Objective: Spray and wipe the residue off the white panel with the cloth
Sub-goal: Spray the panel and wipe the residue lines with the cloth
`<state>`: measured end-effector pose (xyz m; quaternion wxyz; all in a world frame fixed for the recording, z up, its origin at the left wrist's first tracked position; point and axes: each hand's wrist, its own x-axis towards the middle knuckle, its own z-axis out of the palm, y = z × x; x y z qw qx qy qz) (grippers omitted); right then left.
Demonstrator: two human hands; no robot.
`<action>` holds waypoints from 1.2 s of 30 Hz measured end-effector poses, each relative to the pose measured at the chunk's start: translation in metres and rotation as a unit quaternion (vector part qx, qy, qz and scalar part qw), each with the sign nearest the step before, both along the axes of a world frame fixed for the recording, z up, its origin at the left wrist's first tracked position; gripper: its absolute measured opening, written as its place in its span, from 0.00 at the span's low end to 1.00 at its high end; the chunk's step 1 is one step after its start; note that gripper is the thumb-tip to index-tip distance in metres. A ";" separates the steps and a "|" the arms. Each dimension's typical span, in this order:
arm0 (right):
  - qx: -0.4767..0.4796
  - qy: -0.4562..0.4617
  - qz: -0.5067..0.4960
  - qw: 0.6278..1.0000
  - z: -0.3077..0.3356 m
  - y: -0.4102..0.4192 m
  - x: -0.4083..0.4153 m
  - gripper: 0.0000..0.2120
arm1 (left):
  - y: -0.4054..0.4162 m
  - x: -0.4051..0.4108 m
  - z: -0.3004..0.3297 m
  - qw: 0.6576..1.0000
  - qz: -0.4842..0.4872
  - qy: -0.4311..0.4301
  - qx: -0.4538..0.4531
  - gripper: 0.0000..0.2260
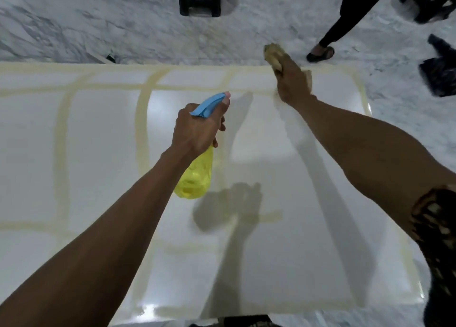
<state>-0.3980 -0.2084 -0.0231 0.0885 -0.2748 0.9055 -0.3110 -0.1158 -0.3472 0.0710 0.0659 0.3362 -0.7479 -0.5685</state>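
The left hand point(197, 129) grips a yellow spray bottle point(196, 178) by its blue trigger head point(209, 104), nozzle aimed toward the far side, above the middle of the white panel point(98, 153). The right hand point(292, 84) presses a tan cloth point(274, 55) at the panel's far edge. Yellowish residue lines point(142, 124) form a grid across the panel's left part. A bystander's sandalled foot point(320, 53) stands on the marble floor point(98, 25) beyond.

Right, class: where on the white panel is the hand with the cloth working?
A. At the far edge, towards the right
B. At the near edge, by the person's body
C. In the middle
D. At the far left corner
A: the right hand presses the cloth at the white panel's far edge, right of the spray bottle held by the left hand.
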 end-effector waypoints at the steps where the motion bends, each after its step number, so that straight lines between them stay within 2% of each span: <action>1: 0.100 0.021 0.034 0.994 -0.012 -0.010 -0.010 0.24 | -0.004 -0.008 -0.003 1.000 0.000 0.010 -0.003 0.18; 3: 0.308 0.008 0.087 0.947 -0.051 -0.020 -0.005 0.26 | -0.010 -0.020 -0.014 1.000 -0.001 0.018 0.001 0.11; 4: 0.330 0.003 0.093 0.939 -0.070 -0.022 0.002 0.26 | -0.014 -0.024 -0.020 1.000 0.002 0.020 0.002 0.07; 6: 0.302 -0.001 0.078 0.950 -0.079 -0.016 0.027 0.25 | -0.019 -0.026 -0.024 1.000 0.003 0.011 0.011 0.09; 9: 0.284 0.063 0.099 0.952 -0.083 0.007 0.059 0.25 | -0.020 -0.015 -0.029 1.000 -0.006 -0.023 0.015 0.19; 12: 0.286 0.063 0.120 0.949 -0.089 0.041 0.111 0.26 | -0.012 0.010 -0.028 0.999 -0.020 -0.036 0.003 0.12; 15: 0.268 0.060 0.134 0.952 -0.085 0.073 0.172 0.26 | 0.003 0.041 -0.024 0.999 -0.026 -0.044 0.011 0.11; 22: 0.287 0.015 0.123 0.950 -0.077 0.145 0.342 0.27 | 0.049 0.138 -0.015 0.998 -0.047 -0.039 0.028 0.09; 28: 0.339 -0.106 0.160 0.921 -0.045 0.160 0.460 0.27 | 0.080 0.210 -0.005 0.997 -0.048 -0.048 0.032 0.14; 30: 0.310 -0.196 0.145 0.919 -0.027 0.160 0.461 0.26 | 0.084 0.227 -0.004 0.997 -0.047 -0.047 0.032 0.11; 33: 0.116 -0.297 -0.007 0.948 0.023 0.155 0.424 0.24 | 0.079 0.239 0.007 0.998 -0.041 -0.046 0.020 0.13; 36: -0.047 -0.346 -0.146 0.926 0.058 0.144 0.368 0.21 | 0.065 0.232 0.019 0.999 -0.026 -0.043 0.011 0.17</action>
